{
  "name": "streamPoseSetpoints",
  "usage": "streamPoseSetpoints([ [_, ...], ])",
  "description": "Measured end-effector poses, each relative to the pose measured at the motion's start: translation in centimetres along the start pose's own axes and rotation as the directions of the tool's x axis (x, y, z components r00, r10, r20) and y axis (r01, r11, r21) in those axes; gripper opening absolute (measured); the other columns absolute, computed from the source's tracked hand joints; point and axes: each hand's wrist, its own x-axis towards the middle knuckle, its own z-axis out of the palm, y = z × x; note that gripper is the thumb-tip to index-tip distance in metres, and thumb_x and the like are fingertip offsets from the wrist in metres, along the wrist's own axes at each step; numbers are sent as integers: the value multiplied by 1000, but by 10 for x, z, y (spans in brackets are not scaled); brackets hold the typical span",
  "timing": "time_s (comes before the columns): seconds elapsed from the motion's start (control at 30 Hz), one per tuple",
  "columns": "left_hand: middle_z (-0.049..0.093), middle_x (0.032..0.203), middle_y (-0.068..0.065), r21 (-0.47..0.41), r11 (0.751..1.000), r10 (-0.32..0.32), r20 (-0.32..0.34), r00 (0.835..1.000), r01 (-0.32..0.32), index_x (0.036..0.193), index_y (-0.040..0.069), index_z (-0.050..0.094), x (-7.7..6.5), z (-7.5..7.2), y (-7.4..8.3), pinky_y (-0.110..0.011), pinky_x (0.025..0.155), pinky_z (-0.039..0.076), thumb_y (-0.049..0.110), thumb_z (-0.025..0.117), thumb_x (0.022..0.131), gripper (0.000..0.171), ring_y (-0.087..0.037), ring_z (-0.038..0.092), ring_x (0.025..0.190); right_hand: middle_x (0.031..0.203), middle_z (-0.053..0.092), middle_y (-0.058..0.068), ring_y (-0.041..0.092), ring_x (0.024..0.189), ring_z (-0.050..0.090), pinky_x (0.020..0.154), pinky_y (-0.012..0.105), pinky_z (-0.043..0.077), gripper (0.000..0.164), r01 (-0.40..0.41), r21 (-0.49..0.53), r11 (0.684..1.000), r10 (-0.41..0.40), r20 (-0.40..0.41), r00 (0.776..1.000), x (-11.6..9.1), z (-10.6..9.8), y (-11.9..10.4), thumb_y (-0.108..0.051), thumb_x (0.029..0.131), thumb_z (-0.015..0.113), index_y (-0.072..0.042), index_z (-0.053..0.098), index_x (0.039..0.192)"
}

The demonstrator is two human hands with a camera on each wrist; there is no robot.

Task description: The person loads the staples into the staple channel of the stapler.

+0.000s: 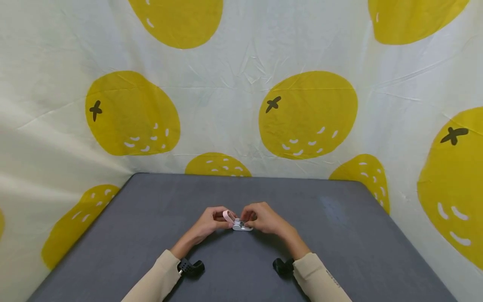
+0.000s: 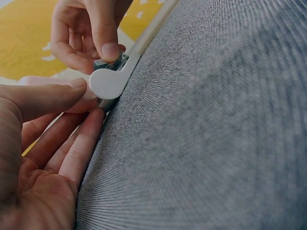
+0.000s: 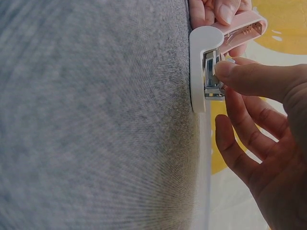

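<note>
A small pink and white stapler (image 1: 237, 227) lies on the grey table between both hands, its white base (image 3: 196, 76) against the cloth. Its pink cover (image 3: 245, 21) is swung up and back, so the metal magazine (image 3: 210, 76) shows. My left hand (image 1: 210, 219) grips the stapler at the pink cover, thumb on one side and fingers beneath. From the other side, my right hand (image 1: 266, 218) pinches at the metal magazine, thumb tip on top of it and index finger behind. The other right fingers are loosely bent. Whether a staple strip sits under the right thumb, I cannot tell.
The grey cloth-covered table (image 1: 241, 272) stretches around the hands. Behind it and at both sides hangs a white curtain (image 1: 222, 109) with yellow fruit prints. Black camera mounts (image 1: 191, 268) are strapped to both wrists, below beige sleeves (image 1: 158, 272).
</note>
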Motion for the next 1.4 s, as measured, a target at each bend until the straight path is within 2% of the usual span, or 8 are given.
streamPoseSetpoints([
  [0.57,73,122,-20,10,1000,4,-3,1000,-4,122,-1,71,-1,0,-2,-28,84,60,9,80,90,34,-14,74,100,89,75,0,5,77,67,65,23,55,11,20,9,1000,-19,-15,1000,2,3,1,-4,89,78,-12,77,97],
  [0.8,72,123,-22,15,1000,7,0,1000,-7,122,-1,71,-2,0,-2,-27,84,60,10,80,91,34,-14,74,100,91,75,-2,6,78,67,67,23,54,10,-11,1,1000,11,-11,1000,0,4,-1,-7,91,78,-14,78,98],
  [1.07,71,123,-23,13,1000,13,6,1000,-13,122,-1,70,-6,-1,-2,-27,83,60,10,79,91,34,-13,73,99,91,76,-2,6,79,68,66,23,54,11,-6,6,1000,7,-12,1000,0,8,0,-6,91,78,-14,78,99],
  [1.4,73,121,-19,38,999,12,0,1000,-12,122,1,71,-4,0,-5,-27,84,60,12,79,91,33,-14,74,99,90,75,-1,7,79,68,67,23,54,11,4,3,1000,-4,-26,1000,-2,8,0,-6,91,77,-15,78,98],
])
